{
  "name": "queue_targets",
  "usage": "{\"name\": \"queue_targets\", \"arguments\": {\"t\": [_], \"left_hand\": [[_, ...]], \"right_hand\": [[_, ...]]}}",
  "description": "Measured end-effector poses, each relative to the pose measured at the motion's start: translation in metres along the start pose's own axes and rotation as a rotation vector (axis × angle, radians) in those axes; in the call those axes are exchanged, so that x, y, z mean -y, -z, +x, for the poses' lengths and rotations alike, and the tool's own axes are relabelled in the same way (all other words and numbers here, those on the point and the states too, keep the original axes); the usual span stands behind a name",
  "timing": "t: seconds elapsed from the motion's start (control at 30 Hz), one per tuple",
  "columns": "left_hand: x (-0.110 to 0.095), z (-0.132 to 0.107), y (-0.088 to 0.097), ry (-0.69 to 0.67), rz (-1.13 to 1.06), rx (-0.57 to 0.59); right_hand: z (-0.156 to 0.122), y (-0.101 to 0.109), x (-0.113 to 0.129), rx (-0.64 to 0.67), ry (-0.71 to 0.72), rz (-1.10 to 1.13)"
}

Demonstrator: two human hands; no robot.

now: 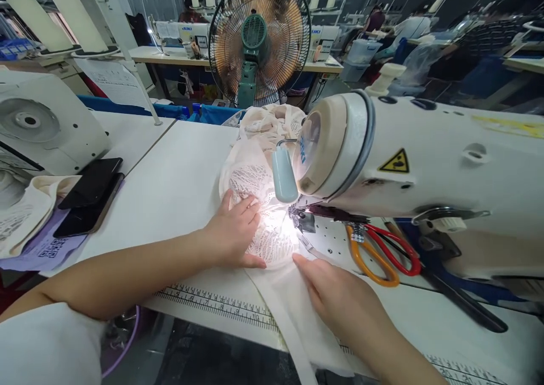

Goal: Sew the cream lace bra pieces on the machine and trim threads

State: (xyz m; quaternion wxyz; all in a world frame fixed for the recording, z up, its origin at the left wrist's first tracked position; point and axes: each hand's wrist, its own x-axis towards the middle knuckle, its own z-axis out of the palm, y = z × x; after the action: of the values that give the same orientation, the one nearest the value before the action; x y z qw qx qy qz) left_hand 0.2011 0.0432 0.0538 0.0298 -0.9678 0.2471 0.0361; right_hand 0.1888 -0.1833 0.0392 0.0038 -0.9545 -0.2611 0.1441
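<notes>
Pale lace fabric (pixel 278 240) is laid near the front edge of the table (pixel 182 147), beside the lit needle area of a sewing machine (pixel 425 164). The lace is pressed flat by the left hand (pixel 233 229), its fingers spread. The near rim of the cloth is touched by the right hand (pixel 340 294); whether it is pinched cannot be told, the fingers being partly hidden. Sewing is judged to be partway: cloth is bunched beyond the needle area, while a white strip (pixel 284 323), apparently unfinished, is draped over the front edge. Completed stitches cannot be distinguished in the glare.
</notes>
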Motion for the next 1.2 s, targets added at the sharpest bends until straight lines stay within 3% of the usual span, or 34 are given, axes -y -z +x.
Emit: {"name": "queue_targets", "arguments": {"t": [0.3, 0.7, 0.9, 1.07, 1.13, 1.2], "left_hand": [[0.013, 0.022, 0.003, 0.175, -0.026, 0.129], [0.036, 0.049, 0.017, 0.261, -0.302, 0.114], [0.039, 0.054, 0.018, 0.261, -0.299, 0.09], [0.042, 0.058, 0.019, 0.264, -0.252, 0.046], [0.037, 0.055, 0.017, 0.284, -0.209, -0.012], [0.025, 0.047, 0.012, 0.219, -0.174, -0.086]], "right_hand": [[0.019, 0.018, 0.004, 0.083, -0.066, -0.054], [0.04, 0.034, 0.022, 0.274, -0.152, -0.107], [0.029, 0.029, 0.016, 0.236, -0.116, -0.125], [0.011, 0.014, 0.005, 0.097, -0.068, -0.091], [0.002, 0.007, -0.001, 0.065, -0.027, -0.092], [-0.008, 0.001, -0.007, 0.034, 0.052, -0.089]]}}
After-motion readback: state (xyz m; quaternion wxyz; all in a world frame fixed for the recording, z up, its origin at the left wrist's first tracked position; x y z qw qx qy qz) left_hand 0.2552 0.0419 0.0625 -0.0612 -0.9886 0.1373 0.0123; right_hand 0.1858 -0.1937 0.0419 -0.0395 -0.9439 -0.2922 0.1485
